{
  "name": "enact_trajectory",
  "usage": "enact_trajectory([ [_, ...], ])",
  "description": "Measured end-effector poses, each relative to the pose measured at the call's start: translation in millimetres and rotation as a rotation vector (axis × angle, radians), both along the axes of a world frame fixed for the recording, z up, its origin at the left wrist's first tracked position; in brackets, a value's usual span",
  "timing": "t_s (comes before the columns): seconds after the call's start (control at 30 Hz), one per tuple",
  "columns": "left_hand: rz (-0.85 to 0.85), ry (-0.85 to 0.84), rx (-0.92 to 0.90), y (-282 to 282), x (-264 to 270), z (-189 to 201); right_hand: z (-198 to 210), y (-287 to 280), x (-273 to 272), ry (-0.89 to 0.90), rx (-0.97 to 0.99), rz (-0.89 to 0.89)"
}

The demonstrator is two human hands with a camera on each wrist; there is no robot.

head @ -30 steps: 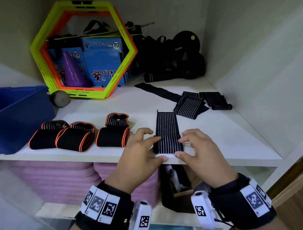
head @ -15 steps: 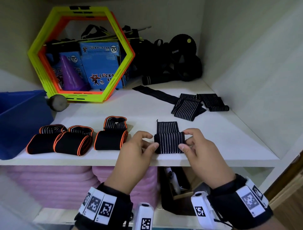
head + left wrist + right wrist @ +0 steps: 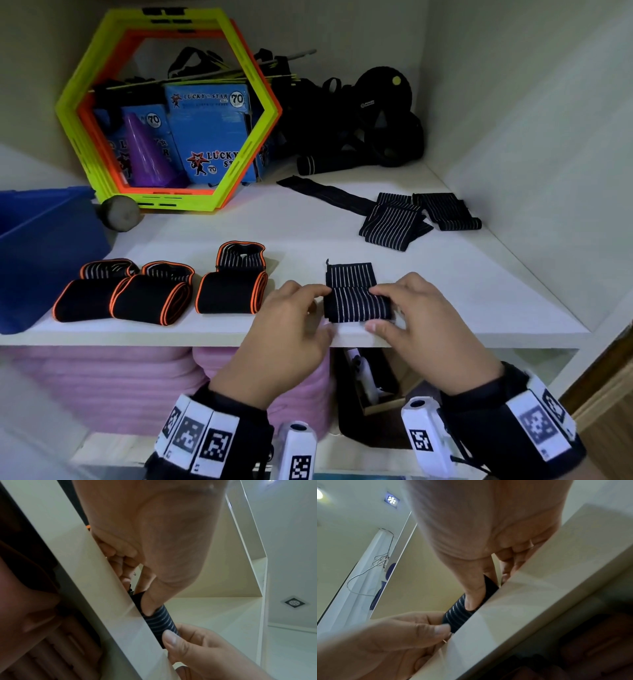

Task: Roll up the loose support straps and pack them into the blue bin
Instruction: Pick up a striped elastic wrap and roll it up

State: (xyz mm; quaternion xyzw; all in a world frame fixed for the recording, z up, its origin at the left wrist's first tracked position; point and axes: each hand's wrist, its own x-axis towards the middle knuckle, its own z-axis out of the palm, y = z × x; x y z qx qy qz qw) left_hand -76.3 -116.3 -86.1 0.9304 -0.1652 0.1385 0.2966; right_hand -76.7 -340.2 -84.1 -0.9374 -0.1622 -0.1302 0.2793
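A black strap with white pinstripes (image 3: 356, 301) lies near the front edge of the white shelf (image 3: 445, 308), mostly rolled, with a short flat tail (image 3: 350, 274) pointing away from me. My left hand (image 3: 294, 318) pinches the roll's left end and my right hand (image 3: 404, 315) pinches its right end. In the wrist views the striped roll (image 3: 160, 622) (image 3: 457, 614) sits at the shelf lip between thumbs and fingers. The blue bin (image 3: 41, 253) stands at the far left. Loose striped straps (image 3: 394, 222) lie at the back right.
Three rolled black straps with orange edging (image 3: 150, 301) sit in a row left of my hands. A yellow and orange hexagon frame (image 3: 164, 113) with blue boxes and a pile of black gear (image 3: 370, 120) fill the back. Pink mats (image 3: 102, 387) lie below.
The roll has grown thicker and the flat tail shorter as both hands turned the strap away from me. The hands stayed at the shelf's front edge.
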Motion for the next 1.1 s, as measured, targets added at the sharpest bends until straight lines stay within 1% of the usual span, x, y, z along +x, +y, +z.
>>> enact_trajectory([
  [0.17, 0.051, -0.036, -0.006, -5.2, 2.7, -1.0, 1.0, 2.1, 8.0, 0.017, 0.071, -0.025],
  [0.27, 0.091, -0.047, -0.01, -9.6, 6.1, -2.0, 1.1, 4.7, 11.0, 0.003, 0.066, -0.052],
  [0.5, 0.167, 0.013, -0.063, -20.1, 12.4, 1.0, 6.8, 7.0, 15.2, 0.007, 0.086, -0.122],
  [0.6, 0.23, 0.039, -0.103, -24.5, 13.3, 3.9, 4.3, 7.4, 18.7, 0.024, 0.101, -0.153],
  [0.73, 0.302, 0.088, -0.073, -30.9, 15.7, 11.4, 4.2, 7.7, 18.4, 0.059, 0.143, -0.146],
  [0.87, 0.372, 0.09, -0.041, -36.7, 19.2, 15.2, 7.2, 5.4, 18.0, 0.058, 0.11, -0.101],
  [0.9, 0.383, 0.08, -0.058, -37.5, 19.8, 15.4, 8.0, 4.0, 18.3, 0.062, 0.117, -0.09],
  [0.97, 0.387, 0.036, -0.16, -38.9, 18.9, 15.1, 10.1, 0.5, 19.2, 0.073, 0.148, -0.076],
  [1.03, 0.347, -0.019, -0.272, -41.5, 13.7, 14.5, 13.1, -2.9, 19.2, 0.098, 0.201, -0.048],
  [1.1, 0.313, -0.069, -0.318, -44.7, 7.1, 12.7, 14.1, -6.9, 19.5, 0.116, 0.222, 0.015],
])
